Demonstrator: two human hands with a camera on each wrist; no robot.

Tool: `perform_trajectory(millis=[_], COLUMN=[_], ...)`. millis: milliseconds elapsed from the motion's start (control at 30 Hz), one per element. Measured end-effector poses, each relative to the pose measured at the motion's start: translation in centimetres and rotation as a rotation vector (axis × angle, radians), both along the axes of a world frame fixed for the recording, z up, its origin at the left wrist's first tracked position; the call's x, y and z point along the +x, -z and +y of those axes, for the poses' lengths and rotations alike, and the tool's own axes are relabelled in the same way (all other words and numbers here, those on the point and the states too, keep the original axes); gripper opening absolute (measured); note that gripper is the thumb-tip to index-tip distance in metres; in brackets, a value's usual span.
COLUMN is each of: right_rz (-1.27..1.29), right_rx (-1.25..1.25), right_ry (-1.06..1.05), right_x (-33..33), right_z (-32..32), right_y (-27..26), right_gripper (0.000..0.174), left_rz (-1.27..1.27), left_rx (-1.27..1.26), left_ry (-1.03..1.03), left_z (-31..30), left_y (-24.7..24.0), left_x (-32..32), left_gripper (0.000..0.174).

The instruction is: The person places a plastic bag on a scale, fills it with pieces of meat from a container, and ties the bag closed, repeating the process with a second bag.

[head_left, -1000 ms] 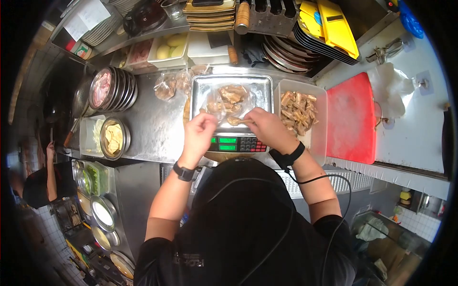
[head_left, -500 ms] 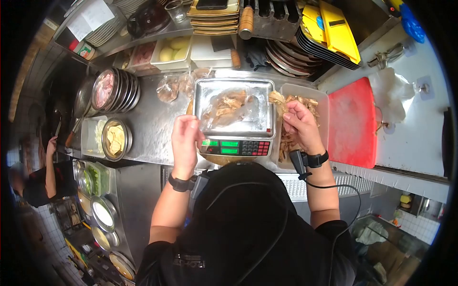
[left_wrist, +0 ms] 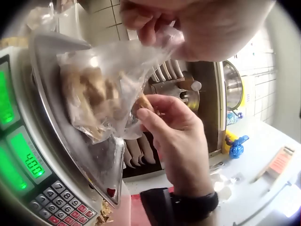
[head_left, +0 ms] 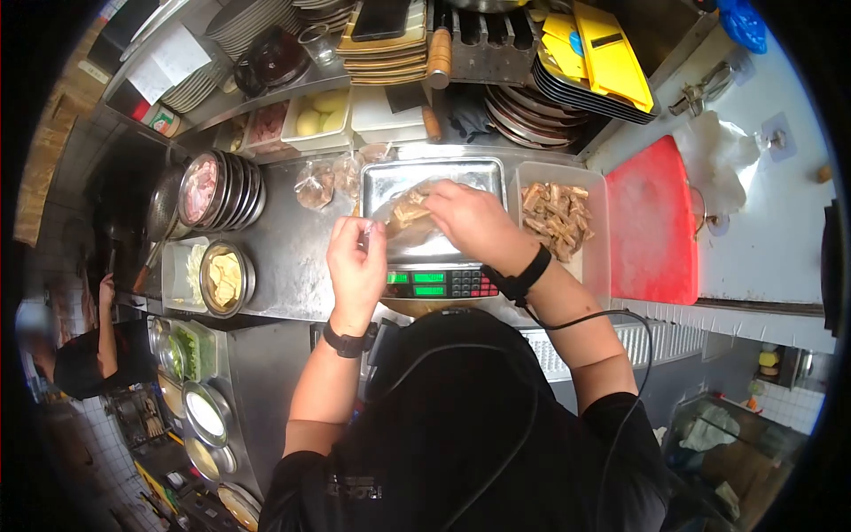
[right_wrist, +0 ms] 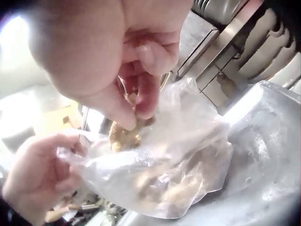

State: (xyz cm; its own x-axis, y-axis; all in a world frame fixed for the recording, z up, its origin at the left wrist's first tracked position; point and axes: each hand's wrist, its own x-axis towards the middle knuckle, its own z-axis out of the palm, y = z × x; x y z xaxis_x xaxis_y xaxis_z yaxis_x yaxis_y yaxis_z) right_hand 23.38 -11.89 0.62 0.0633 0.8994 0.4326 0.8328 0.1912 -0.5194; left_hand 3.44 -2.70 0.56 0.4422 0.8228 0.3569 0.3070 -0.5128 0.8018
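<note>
A clear plastic bag with brown meat pieces inside lies on the metal tray of a scale. My left hand pinches the bag's rim at the left and holds its mouth up. At the bag's mouth, my right hand pinches a brown piece of meat between thumb and fingers. Green digits glow on the scale's display. Right of the scale, a plastic container holds many more brown meat pieces.
Filled bags sit left of the scale. Further left are stacked metal bowls and a bowl of yellow slices. A red board leans at the right. Shelves with plates run along the back. Another person stands far left.
My right hand went from the bag to the container, lifted a meat piece there, and is back at the bag with a piece. The left hand stays by the bag's near-left edge.
</note>
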Motion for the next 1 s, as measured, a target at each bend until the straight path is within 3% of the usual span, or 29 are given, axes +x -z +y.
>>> perform_trajectory(millis=[133,200,233,267,333,367,433,467,533,567,667,800,1000], right_rz=[0.029,-0.137,-0.136,-0.141,0.092,0.083,0.985,0.983,1.553,1.665,1.704,1.593,1.592], right_rx=[0.089,0.112,0.04,0.042,-0.273,-0.271,-0.073,-0.072,-0.077,-0.071,-0.058,-0.213,-0.202], right_ry=[0.144,0.555,0.554,0.563,0.499,0.497,0.221,0.218,-0.005,-0.075,-0.253,-0.304,-0.287], right_x=[-0.8,-0.6,-0.2,0.2,1.2,1.9,2.8,3.2,3.8,3.3,2.0,0.2,-0.4], right_z=[0.5,0.1,0.1,-0.1,-0.3,-0.2,0.3,0.2,0.1,-0.2,-1.1,-1.8,-3.7], right_y=[0.2,0.0,0.6,1.3,1.8,1.8,1.1,0.4,-3.2,-4.5,-5.8,-3.7,-1.7], right_gripper=[0.034,0.045,0.049,0.049,0.044,0.044,0.041,0.041,0.04,0.045,0.051,0.063,0.068], left_rz=[-0.048,-0.149,-0.183,-0.186,-0.416,-0.463,-0.516,-0.557,-0.587,-0.61,-0.597,-0.234,-0.246], left_rx=[-0.076,-0.321,-0.515,-0.516,-0.946,-0.973,-0.975,-0.978,-0.959,-0.962,-0.972,-1.083,-1.126], left_ry=[-0.006,0.079,0.126,0.137,0.236,0.289,0.326,0.368,0.411,0.447,0.505,0.522,0.598], left_z=[0.5,0.4,0.5,0.6,0.5,1.1,2.5,3.1,3.6,3.5,2.9,1.1,-0.4], left_y=[0.8,1.5,1.7,1.7,-0.2,-0.4,-1.8,-2.7,-4.5,-5.4,-6.3,-4.7,-3.1], left_x=[-0.3,-0.4,-0.5,-0.5,0.2,0.3,0.7,0.9,1.1,1.2,1.6,3.2,3.5], left_gripper=[0.015,0.014,0.012,0.012,0.007,0.011,0.013,0.016,0.021,0.022,0.025,0.029,0.029])
